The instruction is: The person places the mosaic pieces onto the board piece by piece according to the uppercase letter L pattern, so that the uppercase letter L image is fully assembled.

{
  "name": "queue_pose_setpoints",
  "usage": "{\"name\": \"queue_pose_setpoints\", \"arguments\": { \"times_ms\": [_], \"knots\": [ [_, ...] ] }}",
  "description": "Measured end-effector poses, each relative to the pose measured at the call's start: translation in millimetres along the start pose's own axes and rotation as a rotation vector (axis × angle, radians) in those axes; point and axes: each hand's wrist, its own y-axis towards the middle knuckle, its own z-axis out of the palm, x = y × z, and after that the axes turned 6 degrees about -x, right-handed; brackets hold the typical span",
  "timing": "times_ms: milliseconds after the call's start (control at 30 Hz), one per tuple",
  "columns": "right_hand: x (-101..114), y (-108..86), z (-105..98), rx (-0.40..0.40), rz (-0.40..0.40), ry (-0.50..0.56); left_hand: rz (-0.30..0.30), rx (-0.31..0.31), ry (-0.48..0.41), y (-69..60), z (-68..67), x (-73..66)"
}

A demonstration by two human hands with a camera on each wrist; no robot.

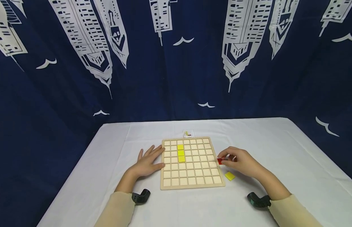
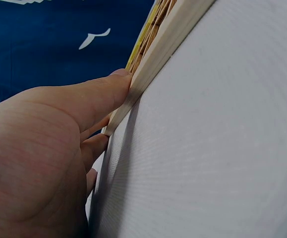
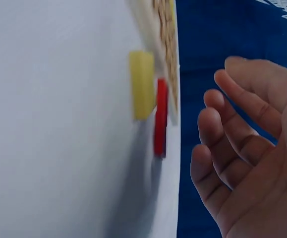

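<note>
A square wooden grid board [image 1: 193,187] lies on the table, with a column of yellow tiles [image 1: 181,153] set in its upper left part. My left hand [image 1: 146,164] has its fingers stretched out, and the fingertips touch the board's left edge [image 2: 158,54]. My right hand [image 1: 241,162] hovers at the right side of the board with bent fingers, just over a red tile [image 1: 219,161]. In the right wrist view that hand is apart from the red tile [image 3: 160,119] and holds nothing. One loose yellow tile [image 1: 229,176] lies nearer to me.
A small printed grid card [image 1: 188,133] with coloured squares lies behind the board. White cloth [image 1: 130,135] covers the table. A dark blue curtain [image 1: 164,78] with white building and bird prints hangs beyond the far edge.
</note>
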Motion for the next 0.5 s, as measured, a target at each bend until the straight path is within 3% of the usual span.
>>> {"name": "queue_pose_setpoints", "arguments": {
  "times_ms": [367,500],
  "knots": [
    [-21.7,-13.0,-10.2,0.227,0.014,0.118,-0.015,-0.006,-0.002,0.1,0.2,1.0],
    [-23.9,-14.6,-12.8,0.277,-0.013,0.107,-0.017,0.001,-0.004,0.1,-1.0,-0.3]
  ]
}}
